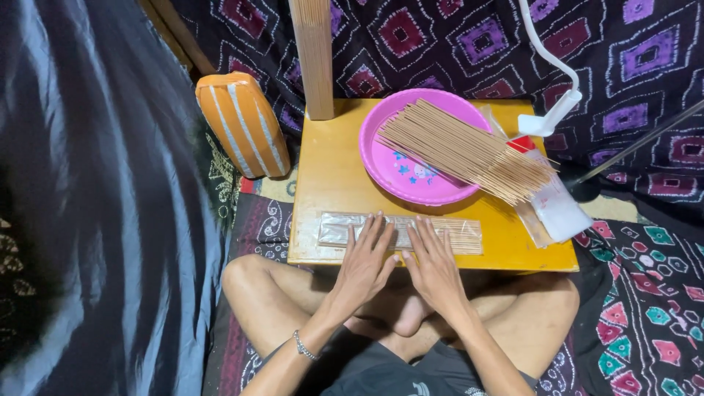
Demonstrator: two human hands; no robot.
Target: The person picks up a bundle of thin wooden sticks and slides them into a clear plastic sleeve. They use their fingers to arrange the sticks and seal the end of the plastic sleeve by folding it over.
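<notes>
Both the left hand (364, 265) and right hand (434, 268) lay flat, fingers spread wide, pinning the clear plastic packet of thin sticks (400, 232) along the yellow wooden bench's (330, 176) near edge.

Both forearms reach forward from the lower edge of the view and converge toward the middle. The left hand (364, 264) lies palm down, its fingers (375, 231) straight and slightly spread, pointing away from the body. The right hand (434, 265) lies flat just beside it (thumbs nearly meeting), fingers likewise extended. A thin metal bracelet (304, 346) circles the left wrist. Bare knees spread to either side, legs crossed.
</notes>
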